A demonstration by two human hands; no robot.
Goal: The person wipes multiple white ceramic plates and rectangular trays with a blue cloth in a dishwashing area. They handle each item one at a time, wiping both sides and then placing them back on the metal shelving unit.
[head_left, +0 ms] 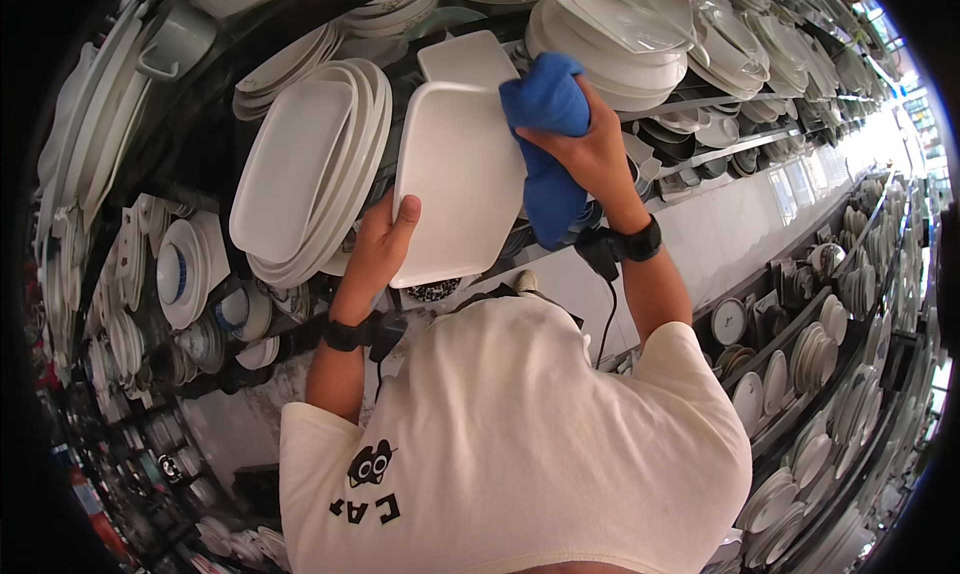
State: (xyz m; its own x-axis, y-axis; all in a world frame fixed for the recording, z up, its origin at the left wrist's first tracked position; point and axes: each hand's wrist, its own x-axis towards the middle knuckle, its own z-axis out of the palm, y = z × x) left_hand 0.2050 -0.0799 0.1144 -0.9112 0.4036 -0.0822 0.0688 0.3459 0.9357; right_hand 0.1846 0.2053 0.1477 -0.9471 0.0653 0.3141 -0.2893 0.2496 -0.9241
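Note:
My left hand (382, 242) grips the lower left edge of a white rectangular plate (455, 179), holding it up in front of the shelves. My right hand (585, 149) presses a blue cloth (548, 154) against the plate's upper right corner; the cloth hangs down over the plate's right edge. Both wrists wear black bands with a cable running down. A second white rectangular plate (465, 59) stands just behind the held one.
A stack of white oval platters (300, 169) leans on the shelf to the left. Stacked round white plates (640, 34) fill the shelves above and right. Small bowls and dishes (190, 274) sit lower left. More plate racks (810, 374) line the right side.

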